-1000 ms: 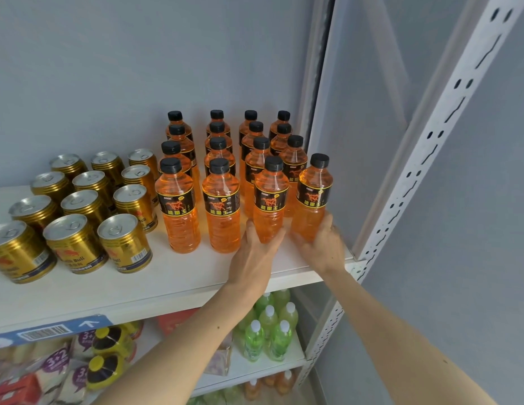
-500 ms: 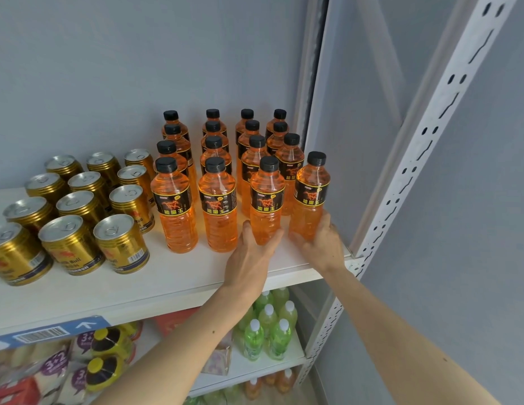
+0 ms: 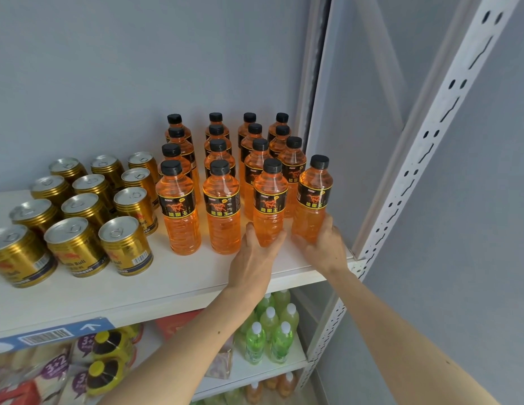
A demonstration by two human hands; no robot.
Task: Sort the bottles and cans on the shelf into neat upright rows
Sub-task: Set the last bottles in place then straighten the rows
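Bottles and cans stand upright on a white shelf (image 3: 79, 296) against a pale blue-grey wall (image 3: 108, 68), beside a perforated white upright (image 3: 430, 147). At left, gold cans (image 3: 76, 247) sit in rows; to their right, orange bottles (image 3: 179, 209) with black caps form four files. A person's left hand (image 3: 255, 258) curls round the third front bottle (image 3: 269, 206); the right hand (image 3: 325, 247) grips the fourth front bottle (image 3: 313, 200). Below, green bottles (image 3: 269, 331) fill a lower shelf (image 3: 255, 372).
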